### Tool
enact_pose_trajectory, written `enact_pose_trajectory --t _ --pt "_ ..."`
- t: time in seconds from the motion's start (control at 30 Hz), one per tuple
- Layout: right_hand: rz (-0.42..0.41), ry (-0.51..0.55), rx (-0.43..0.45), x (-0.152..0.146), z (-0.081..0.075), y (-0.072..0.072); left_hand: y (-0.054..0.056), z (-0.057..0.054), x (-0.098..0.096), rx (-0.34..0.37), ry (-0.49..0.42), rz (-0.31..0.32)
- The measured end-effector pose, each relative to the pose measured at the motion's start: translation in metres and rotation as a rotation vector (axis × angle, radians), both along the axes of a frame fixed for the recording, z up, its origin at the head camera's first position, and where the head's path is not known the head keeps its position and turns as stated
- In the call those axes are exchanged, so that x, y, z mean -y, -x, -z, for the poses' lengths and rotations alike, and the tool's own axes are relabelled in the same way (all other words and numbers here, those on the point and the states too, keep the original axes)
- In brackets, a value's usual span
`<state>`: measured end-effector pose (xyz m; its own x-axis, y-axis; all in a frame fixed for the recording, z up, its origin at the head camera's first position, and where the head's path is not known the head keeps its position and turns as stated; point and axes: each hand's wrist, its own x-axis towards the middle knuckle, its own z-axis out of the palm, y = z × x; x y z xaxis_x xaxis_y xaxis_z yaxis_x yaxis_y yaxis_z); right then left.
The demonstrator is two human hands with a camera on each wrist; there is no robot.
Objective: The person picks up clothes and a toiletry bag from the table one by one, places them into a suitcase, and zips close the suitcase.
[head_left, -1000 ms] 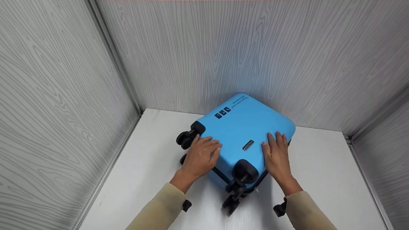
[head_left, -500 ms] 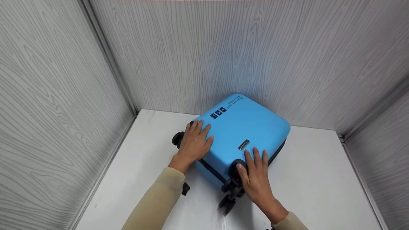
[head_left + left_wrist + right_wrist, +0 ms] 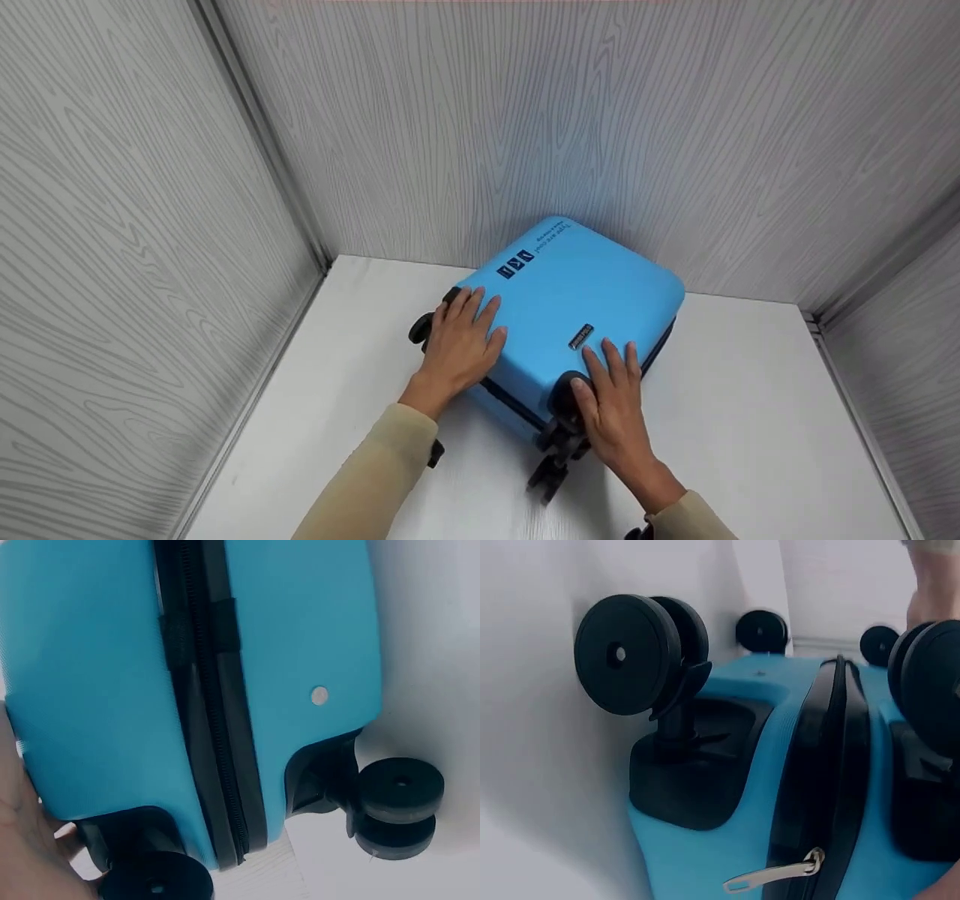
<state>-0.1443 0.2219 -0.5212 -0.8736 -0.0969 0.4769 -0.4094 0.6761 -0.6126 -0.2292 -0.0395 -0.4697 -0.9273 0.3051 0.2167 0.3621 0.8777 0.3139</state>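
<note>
A light blue hard-shell suitcase (image 3: 600, 277) lies flat with its wheeled end toward the lower left. My left hand (image 3: 459, 343) rests on its left corner, fingers straight, partly covering the black wheel housing there. At the near corner, my right hand (image 3: 616, 409) lies with extended fingers on the shell, thumb at the black wheel housing (image 3: 568, 390). The left wrist view shows the zipper seam (image 3: 206, 682) running between both halves and a twin caster wheel (image 3: 399, 795). A metal zipper pull (image 3: 774, 874) hangs beside the seam in the right wrist view.
The suitcase lies on a white surface (image 3: 750, 420), its far corner close to the wood-grain back panel (image 3: 480, 135). Similar panels rise at the left (image 3: 127, 225) and right (image 3: 911, 337).
My right hand has slid from the suitcase's right edge to the near wheel corner. My left hand has shifted up onto the left wheel corner. The suitcase has stayed almost in place.
</note>
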Motion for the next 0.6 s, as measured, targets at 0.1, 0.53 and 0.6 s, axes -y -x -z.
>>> enact_pose_trajectory --t 0.1,0.53,0.6 --pt "-0.035 0.016 0.014 -0.01 0.001 0.005 -0.008 0.003 -0.004 -0.028 -0.021 -0.019" --pt "-0.145 0.053 0.082 -0.06 0.0 0.03 -0.03 -0.017 -0.029 -0.02 -0.005 -0.115" --pt "-0.12 0.055 0.078 -0.057 0.0 0.029 -0.024 -0.023 -0.023 0.002 -0.016 -0.116"
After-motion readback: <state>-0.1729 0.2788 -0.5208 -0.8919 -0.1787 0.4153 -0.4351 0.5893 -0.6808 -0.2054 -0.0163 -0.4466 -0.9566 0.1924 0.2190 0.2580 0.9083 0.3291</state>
